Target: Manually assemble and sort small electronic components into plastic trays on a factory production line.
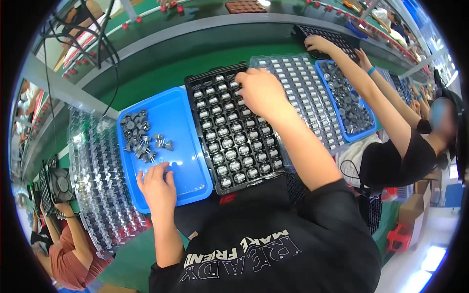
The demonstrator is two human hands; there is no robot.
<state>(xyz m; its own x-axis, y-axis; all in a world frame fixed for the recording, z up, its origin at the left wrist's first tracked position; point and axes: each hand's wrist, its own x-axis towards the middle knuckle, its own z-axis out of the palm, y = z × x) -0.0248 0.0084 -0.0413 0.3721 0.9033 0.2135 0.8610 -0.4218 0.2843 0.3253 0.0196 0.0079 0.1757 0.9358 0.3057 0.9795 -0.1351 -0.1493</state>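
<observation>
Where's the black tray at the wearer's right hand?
Head view: the black tray sits centre, between a blue tray (left) and a clear tray (right).

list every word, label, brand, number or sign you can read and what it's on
Black shirt: large pale lettering, part solid, part outlined; legible, but I won't copy it out.
Black tray: any marking too small to read.
Blue tray: no readable text.
Background: too blurred to read.

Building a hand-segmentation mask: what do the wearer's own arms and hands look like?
Left hand and right hand are bare and ungloved. The forearms are bare too, with no wristwear or cables visible on them. Black T-shirt, short loose sleeves; pale lettering, part solid and part outlined, on the front.
</observation>
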